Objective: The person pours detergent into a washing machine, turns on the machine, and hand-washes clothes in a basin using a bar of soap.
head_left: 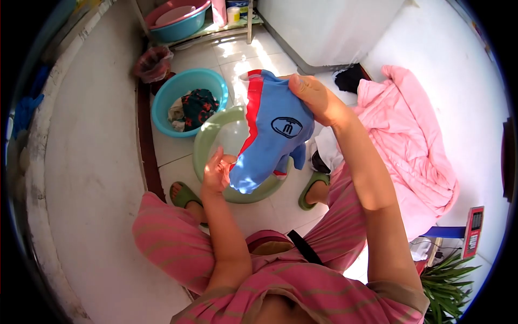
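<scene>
Between my two hands hangs a small blue garment (270, 137) with a red band along one edge and a black oval logo; its exact kind I cannot make out. My right hand (314, 98) grips its upper right corner, thumb on top. The lower left edge is pinched by my left hand (217, 171), its fingers partly behind the cloth. Directly beneath is a pale green basin (208, 143) with whitish, cloudy liquid, partly covered by the garment.
A turquoise basin (156, 110) with dark patterned and light cloth stands behind left. A pink padded jacket (410, 156) lies at right, beside white cloth (327, 147). At the back, a shelf (216, 33) carries stacked basins. A leafy plant (448, 283) is at lower right.
</scene>
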`<action>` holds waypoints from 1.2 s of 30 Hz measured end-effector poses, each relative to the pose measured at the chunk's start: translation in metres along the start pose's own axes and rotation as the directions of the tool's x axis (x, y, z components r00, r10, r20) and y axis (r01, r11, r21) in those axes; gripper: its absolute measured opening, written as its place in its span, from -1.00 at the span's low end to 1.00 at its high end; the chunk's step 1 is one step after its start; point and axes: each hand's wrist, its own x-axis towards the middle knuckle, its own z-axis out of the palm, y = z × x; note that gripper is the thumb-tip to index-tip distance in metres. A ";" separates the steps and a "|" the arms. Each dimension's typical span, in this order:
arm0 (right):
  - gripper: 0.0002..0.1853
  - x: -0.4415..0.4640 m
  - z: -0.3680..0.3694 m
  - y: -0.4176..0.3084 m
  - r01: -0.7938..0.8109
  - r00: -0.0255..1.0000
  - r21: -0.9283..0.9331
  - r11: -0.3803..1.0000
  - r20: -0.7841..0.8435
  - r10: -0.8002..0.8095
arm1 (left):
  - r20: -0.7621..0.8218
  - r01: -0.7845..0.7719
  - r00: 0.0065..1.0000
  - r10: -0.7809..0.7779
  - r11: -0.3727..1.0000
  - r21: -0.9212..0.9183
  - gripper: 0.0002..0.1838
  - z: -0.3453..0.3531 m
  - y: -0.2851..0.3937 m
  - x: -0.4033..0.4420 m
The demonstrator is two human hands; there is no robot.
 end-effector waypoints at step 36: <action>-0.05 0.024 -0.066 0.409 -0.343 0.928 -0.937 -0.059 -0.348 0.130 | -0.221 -0.111 0.975 0.007 0.880 -0.461 -0.50 -0.031 -0.087 0.038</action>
